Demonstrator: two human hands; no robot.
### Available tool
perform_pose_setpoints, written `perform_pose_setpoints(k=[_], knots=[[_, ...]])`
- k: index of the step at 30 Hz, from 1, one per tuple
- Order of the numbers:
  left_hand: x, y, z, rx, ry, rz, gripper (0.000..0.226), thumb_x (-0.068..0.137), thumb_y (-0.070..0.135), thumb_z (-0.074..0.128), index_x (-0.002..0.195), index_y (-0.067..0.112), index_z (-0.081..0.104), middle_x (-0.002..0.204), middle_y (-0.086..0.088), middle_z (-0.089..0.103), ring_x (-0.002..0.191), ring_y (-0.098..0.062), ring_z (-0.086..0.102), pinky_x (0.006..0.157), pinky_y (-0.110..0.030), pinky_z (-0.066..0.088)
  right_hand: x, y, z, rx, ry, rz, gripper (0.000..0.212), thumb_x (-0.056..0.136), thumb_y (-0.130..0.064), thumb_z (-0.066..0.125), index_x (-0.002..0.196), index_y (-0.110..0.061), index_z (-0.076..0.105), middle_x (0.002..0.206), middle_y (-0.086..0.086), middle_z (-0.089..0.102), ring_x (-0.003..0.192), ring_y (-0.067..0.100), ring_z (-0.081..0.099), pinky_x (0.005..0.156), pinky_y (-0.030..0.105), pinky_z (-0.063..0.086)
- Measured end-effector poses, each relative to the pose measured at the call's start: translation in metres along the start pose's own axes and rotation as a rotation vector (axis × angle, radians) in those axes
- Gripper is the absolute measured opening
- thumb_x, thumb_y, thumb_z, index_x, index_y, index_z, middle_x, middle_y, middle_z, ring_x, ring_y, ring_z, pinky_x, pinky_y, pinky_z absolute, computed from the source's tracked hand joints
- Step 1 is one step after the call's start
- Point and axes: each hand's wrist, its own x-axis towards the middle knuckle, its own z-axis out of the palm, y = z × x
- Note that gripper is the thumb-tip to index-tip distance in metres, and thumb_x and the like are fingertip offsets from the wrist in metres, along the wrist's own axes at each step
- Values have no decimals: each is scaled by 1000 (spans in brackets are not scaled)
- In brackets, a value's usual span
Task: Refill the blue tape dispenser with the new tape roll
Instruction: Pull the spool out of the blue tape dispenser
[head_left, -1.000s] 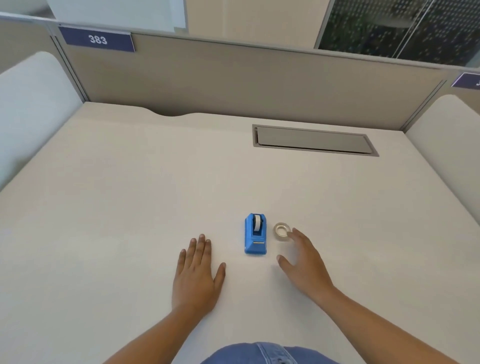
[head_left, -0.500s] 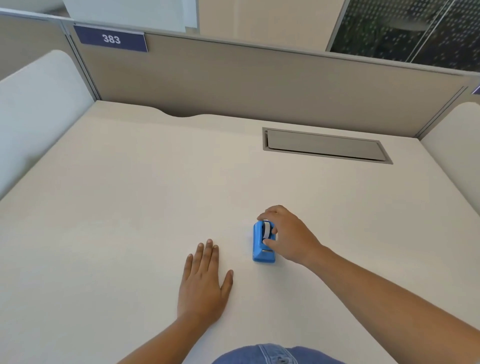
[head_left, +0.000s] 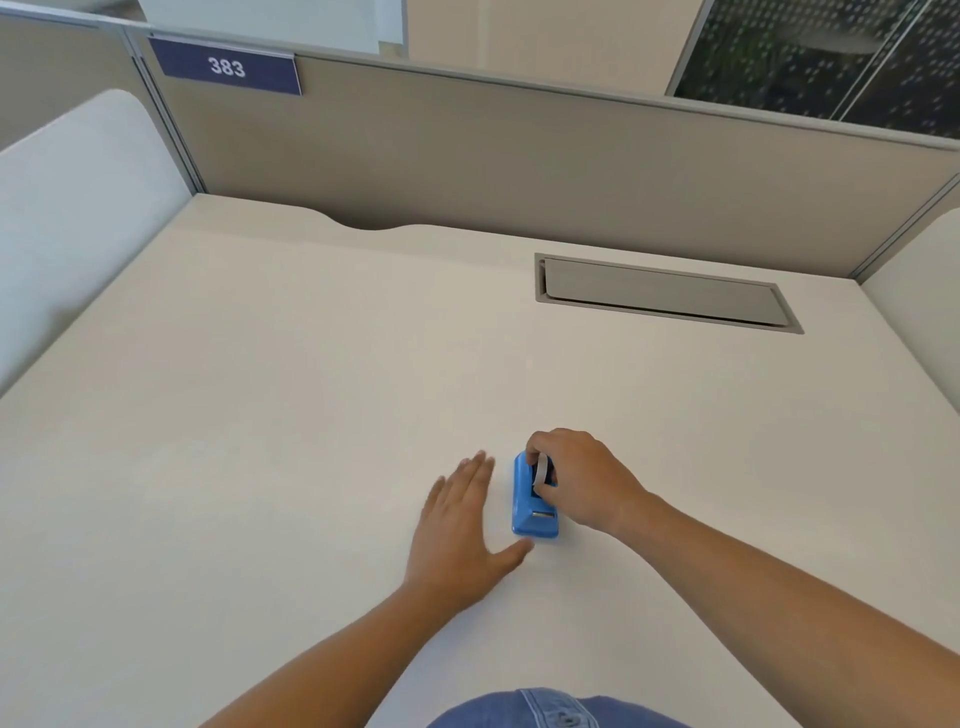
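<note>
The blue tape dispenser (head_left: 524, 512) lies on the desk, its cutter end towards me. A white roll (head_left: 540, 472) sits in its slot, and my right hand (head_left: 587, 483) reaches in from the right, with thumb and fingers pinched on that roll. My left hand (head_left: 457, 535) lies flat and open on the desk just left of the dispenser, its thumb tip close to the front left corner. The clear new tape roll does not show; my right hand covers the spot to the right of the dispenser.
The pale desk (head_left: 311, 415) has a grey cable hatch (head_left: 660, 293) set into its far right. A beige partition (head_left: 519, 156) with a "383" sign (head_left: 227, 66) closes the back, and white side panels stand left and right.
My right hand moved from beside the clear roll onto the dispenser and closed on the white roll. My left hand slid right, up to the dispenser.
</note>
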Motion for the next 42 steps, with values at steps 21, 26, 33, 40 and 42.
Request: perform_pose_setpoints(k=[21, 26, 33, 40, 42], knots=[[57, 6, 8, -455, -291, -40, 139, 55, 42, 90, 148, 44, -13, 121, 37, 45, 112, 12, 43, 81, 2, 26, 3, 6, 1, 95, 21, -24, 24, 76, -9, 66, 96, -21, 63, 82, -4, 61, 73, 17, 56, 62, 27, 47], [56, 7, 10, -441, -266, -49, 134, 56, 44, 89, 150, 41, -7, 126, 34, 43, 126, -1, 45, 95, -15, 32, 7, 6, -3, 55, 1, -42, 22, 74, -9, 66, 91, -21, 61, 79, -5, 57, 72, 17, 54, 59, 24, 42], [54, 7, 12, -455, -258, -79, 127, 55, 43, 87, 150, 40, 3, 130, 31, 42, 130, -3, 44, 99, -22, 37, 13, 2, -13, -4, -60, -50, 25, 70, -10, 69, 90, -23, 61, 85, 0, 63, 75, 20, 57, 61, 31, 50], [53, 10, 6, -432, -275, -74, 127, 56, 38, 89, 151, 37, 4, 140, 24, 45, 132, -2, 42, 104, -29, 41, 13, 2, -12, -18, -59, -46, 26, 69, -9, 68, 88, -23, 59, 84, 0, 61, 76, 20, 56, 59, 29, 47], [53, 12, 3, -421, -278, -78, 127, 57, 36, 89, 151, 36, 5, 142, 22, 45, 132, -2, 42, 105, -30, 42, 11, 1, -12, 5, -49, -46, 26, 68, -10, 68, 84, -26, 56, 80, -2, 59, 73, 18, 55, 57, 28, 46]])
